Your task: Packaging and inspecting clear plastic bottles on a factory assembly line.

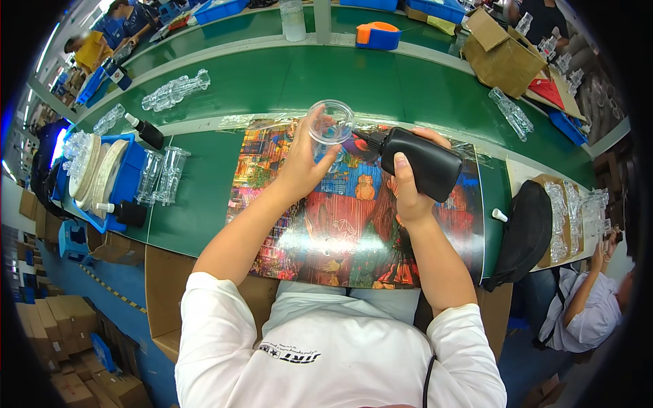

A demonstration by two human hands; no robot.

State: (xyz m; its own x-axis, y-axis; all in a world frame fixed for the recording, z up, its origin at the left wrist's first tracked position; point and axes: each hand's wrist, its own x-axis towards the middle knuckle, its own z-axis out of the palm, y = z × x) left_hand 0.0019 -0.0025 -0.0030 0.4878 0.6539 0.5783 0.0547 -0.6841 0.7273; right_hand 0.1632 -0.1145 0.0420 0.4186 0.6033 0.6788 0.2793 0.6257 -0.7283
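My left hand (304,168) holds a small clear plastic cup (330,123) tilted with its round mouth toward me, above a colourful glossy poster (292,224) that covers the green table. My right hand (408,187) grips a black squeeze bottle (420,162). The bottle lies sideways and its thin nozzle points left into the rim of the cup. Both forearms come up from the lower edge in white short sleeves.
Stacks of clear cups (175,91) lie at the back left and more clear cups (511,112) at the back right. A blue bin (129,178) with white discs, two black bottles (145,130), a cardboard box (502,56), an orange-blue tape dispenser (378,35) and a black bag (527,231) surround me. Another person (585,306) sits at right.
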